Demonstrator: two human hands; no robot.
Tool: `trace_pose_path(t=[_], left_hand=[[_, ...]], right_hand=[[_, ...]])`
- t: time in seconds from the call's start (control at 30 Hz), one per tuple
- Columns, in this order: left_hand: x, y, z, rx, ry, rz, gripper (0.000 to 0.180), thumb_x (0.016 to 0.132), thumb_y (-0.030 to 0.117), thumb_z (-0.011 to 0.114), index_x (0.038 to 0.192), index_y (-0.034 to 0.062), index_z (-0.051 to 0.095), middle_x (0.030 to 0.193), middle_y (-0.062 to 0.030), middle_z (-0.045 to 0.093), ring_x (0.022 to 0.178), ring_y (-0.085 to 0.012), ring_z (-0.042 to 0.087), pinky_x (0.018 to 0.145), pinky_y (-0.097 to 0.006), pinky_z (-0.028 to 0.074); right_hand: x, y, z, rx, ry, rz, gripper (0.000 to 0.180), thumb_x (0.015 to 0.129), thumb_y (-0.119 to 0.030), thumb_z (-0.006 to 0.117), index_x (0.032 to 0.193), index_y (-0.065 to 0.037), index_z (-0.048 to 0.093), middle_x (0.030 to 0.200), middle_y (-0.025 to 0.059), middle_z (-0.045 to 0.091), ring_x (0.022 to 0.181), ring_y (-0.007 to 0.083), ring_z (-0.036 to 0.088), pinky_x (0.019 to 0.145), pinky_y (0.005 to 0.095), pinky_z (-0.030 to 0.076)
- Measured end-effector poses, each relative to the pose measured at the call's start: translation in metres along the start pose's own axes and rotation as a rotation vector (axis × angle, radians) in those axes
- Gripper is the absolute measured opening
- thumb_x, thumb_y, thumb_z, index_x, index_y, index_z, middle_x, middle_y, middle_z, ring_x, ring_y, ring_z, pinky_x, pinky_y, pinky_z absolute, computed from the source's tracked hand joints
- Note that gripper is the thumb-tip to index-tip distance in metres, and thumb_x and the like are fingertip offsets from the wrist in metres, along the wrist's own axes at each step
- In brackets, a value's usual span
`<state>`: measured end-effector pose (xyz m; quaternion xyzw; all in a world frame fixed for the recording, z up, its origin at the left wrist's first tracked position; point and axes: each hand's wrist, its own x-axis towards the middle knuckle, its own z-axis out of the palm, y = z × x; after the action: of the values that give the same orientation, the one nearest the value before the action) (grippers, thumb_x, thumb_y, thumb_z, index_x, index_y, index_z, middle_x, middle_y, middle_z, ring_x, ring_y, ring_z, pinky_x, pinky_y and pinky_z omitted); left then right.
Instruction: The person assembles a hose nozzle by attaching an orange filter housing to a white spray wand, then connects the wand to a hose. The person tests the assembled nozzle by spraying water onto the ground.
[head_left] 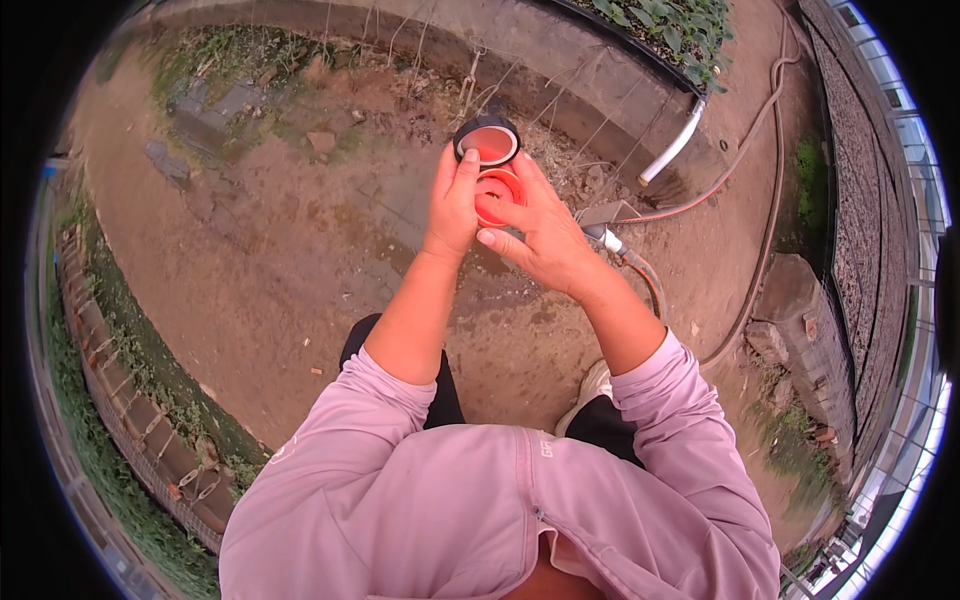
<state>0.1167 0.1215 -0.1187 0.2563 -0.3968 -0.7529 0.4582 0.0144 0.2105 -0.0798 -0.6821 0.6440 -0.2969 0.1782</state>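
Both my hands are held out together above the ground, around two round things. My left hand (456,205) grips a black tape-like roll (486,123), its thumb on the lower left rim. This roll has a whitish inner rim and a reddish middle. Just below it, nearer to me, is a bright red ring-shaped piece (513,181). My right hand (545,230) is closed on that red piece, with a finger across its opening and the thumb below. Its other fingers reach up beside the black roll. Whether the two round things are joined I cannot tell.
A white pipe (672,145) sticks out from a low concrete wall (615,105) under a bed of green plants (672,28). Right of my hands, a hose (645,275) with a grey-white fitting lies on the dirt floor (270,270). A longer hose (768,220) curves past broken concrete (790,300).
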Motion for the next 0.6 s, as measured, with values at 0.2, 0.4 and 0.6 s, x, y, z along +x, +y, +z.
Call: trace_pose_path(t=[0.2, 0.4, 0.6], left_hand=[[0.004, 0.000, -0.003, -0.068, -0.058, -0.001, 0.028, 0.096, 0.023, 0.042, 0.113, 0.0012, 0.044, 0.105, -0.0084, 0.055, 0.089, -0.0149, 0.057, 0.075, -0.027, 0.048], [0.006, -0.004, -0.011, -0.013, -0.017, 0.052, 0.025, 0.096, 0.021, 0.040, 0.111, 0.0018, 0.045, 0.103, -0.0080, 0.056, 0.091, -0.0154, 0.057, 0.077, -0.029, 0.049], [0.006, 0.007, -0.008, -0.094, 0.031, -0.030, 0.022, 0.096, 0.018, 0.037, 0.109, 0.0022, 0.045, 0.100, -0.0118, 0.058, 0.086, -0.0201, 0.060, 0.076, -0.033, 0.051]], right_hand=[[0.003, -0.021, -0.004, -0.418, 0.045, 0.155, 0.047, 0.086, -0.053, 0.045, 0.117, -0.020, 0.057, 0.145, 0.0170, 0.023, 0.130, 0.0400, 0.026, 0.096, 0.0564, 0.029], [-0.008, -0.029, 0.016, -0.169, 0.023, 0.193, 0.045, 0.086, -0.049, 0.049, 0.116, -0.016, 0.058, 0.144, 0.0194, 0.023, 0.130, 0.0398, 0.026, 0.097, 0.0542, 0.030], [0.010, -0.024, 0.013, -0.271, 0.076, 0.167, 0.044, 0.085, -0.047, 0.050, 0.119, -0.019, 0.056, 0.145, 0.0179, 0.021, 0.131, 0.0389, 0.024, 0.098, 0.0510, 0.028]])
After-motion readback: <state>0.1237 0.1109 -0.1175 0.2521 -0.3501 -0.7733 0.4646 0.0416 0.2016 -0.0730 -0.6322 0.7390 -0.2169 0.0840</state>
